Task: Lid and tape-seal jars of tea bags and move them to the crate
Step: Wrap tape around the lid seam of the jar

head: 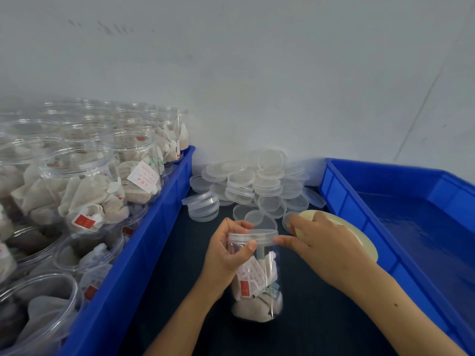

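In the head view the lidded jar of tea bags stands near, between the two blue crates, the left hand grips it under the lid and the right hand holds the tape roll, pinching at the rim, so taping seems underway; next, wrap the seam round.

A lidded jar stands on the tabletop between 2 crates. The left crate holds open jars. Loose lids lie behind; the right crate sits opposite.
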Available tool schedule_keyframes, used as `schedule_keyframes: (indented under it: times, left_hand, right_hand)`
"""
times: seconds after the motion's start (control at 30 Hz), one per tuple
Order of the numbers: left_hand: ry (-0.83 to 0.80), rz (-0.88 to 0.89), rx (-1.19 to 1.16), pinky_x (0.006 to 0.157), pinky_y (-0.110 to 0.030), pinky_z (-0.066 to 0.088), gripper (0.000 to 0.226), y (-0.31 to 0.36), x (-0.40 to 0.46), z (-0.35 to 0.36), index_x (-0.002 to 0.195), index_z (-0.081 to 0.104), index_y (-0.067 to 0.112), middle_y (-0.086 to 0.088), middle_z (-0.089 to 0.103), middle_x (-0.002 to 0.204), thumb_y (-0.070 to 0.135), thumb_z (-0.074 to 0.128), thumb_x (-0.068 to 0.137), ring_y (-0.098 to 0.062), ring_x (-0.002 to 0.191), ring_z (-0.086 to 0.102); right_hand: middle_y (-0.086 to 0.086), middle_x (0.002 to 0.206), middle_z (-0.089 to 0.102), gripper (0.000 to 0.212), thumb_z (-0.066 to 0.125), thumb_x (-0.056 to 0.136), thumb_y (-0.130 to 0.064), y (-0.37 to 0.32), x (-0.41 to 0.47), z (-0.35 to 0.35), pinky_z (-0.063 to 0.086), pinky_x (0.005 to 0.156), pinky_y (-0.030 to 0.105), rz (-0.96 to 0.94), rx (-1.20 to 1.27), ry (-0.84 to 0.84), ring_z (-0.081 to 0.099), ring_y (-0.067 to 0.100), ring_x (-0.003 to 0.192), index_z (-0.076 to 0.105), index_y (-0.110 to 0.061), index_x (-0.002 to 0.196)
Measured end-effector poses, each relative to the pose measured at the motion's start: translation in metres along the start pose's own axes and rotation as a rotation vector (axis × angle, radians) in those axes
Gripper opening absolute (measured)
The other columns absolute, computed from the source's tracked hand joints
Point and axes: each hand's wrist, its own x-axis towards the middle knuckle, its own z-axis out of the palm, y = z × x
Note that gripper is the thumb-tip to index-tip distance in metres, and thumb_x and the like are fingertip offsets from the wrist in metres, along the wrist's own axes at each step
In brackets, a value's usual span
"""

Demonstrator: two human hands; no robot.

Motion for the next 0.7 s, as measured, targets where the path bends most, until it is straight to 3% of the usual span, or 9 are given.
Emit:
schedule_keyframes:
  times: [0.07, 0.17, 0.37, 0.5, 0.6, 0.7]
  left_hand:
    - [-0.002, -0.002, -0.006, 0.078, -0.028, 0.056, 0.046, -0.001, 0.000, -0.001, 0.088, 0.054, 0.006, -0.006, 0.064, 0.107, 0.034, 0.075, 0.059, -0.017, 0.100, 0.066]
    - [-0.022, 0.009, -0.025, 0.075, -0.027, 0.056, 0.044, -0.003, 0.002, -0.004, 0.089, 0.054, 0.005, -0.007, 0.064, 0.108, 0.032, 0.075, 0.062, -0.015, 0.095, 0.067]
    - [-0.065, -0.024, -0.100, 0.076, -0.028, 0.055, 0.040, -0.006, 0.005, -0.010, 0.090, 0.053, 0.006, -0.007, 0.062, 0.113, 0.031, 0.072, 0.065, -0.019, 0.098, 0.066]
    - [-0.043, -0.028, -0.104, 0.076, -0.030, 0.055, 0.035, -0.009, 0.004, -0.012, 0.088, 0.056, 0.010, 0.002, 0.066, 0.110, 0.033, 0.071, 0.066, -0.020, 0.099, 0.066]
    - [-0.030, -0.019, -0.098, 0.076, -0.030, 0.055, 0.033, -0.009, 0.003, -0.013, 0.086, 0.058, 0.014, 0.007, 0.066, 0.108, 0.034, 0.073, 0.064, -0.020, 0.099, 0.065]
    - [-0.060, -0.021, -0.073, 0.079, -0.032, 0.056, 0.035, -0.008, 0.002, -0.013, 0.088, 0.056, 0.012, 0.007, 0.066, 0.109, 0.034, 0.073, 0.065, -0.021, 0.101, 0.065]
  right_hand:
    - [-0.008, 0.091, 0.047, 0.060, 0.011, 0.079, -0.072, 0.002, 0.005, 0.001, 0.049, 0.066, 0.023, -0.014, -0.006, -0.043, 0.048, 0.008, 0.078, 0.044, -0.029, 0.104]
    - [-0.007, 0.089, 0.052, 0.048, 0.024, 0.083, -0.073, 0.004, 0.008, 0.005, 0.044, 0.065, 0.023, 0.030, 0.079, -0.109, 0.050, 0.008, 0.074, 0.043, -0.030, 0.094]
    - [-0.008, 0.081, 0.053, 0.059, 0.020, 0.070, -0.081, 0.002, 0.016, 0.015, 0.046, 0.067, 0.025, 0.028, 0.279, -0.152, 0.049, 0.005, 0.071, 0.048, -0.032, 0.084]
    - [-0.009, 0.081, 0.049, 0.045, 0.023, 0.082, -0.074, -0.003, 0.015, 0.019, 0.041, 0.065, 0.025, 0.028, 0.295, -0.175, 0.045, 0.004, 0.069, 0.044, -0.035, 0.083]
    - [-0.013, 0.075, 0.042, 0.045, 0.020, 0.094, -0.059, -0.007, 0.011, 0.010, 0.051, 0.075, 0.034, -0.052, 0.202, -0.226, 0.041, 0.004, 0.070, 0.050, -0.026, 0.101]
    - [-0.010, 0.073, 0.047, 0.038, 0.029, 0.100, -0.053, -0.005, 0.010, 0.004, 0.045, 0.067, 0.027, -0.004, 0.256, -0.273, 0.044, 0.005, 0.066, 0.054, -0.025, 0.097]
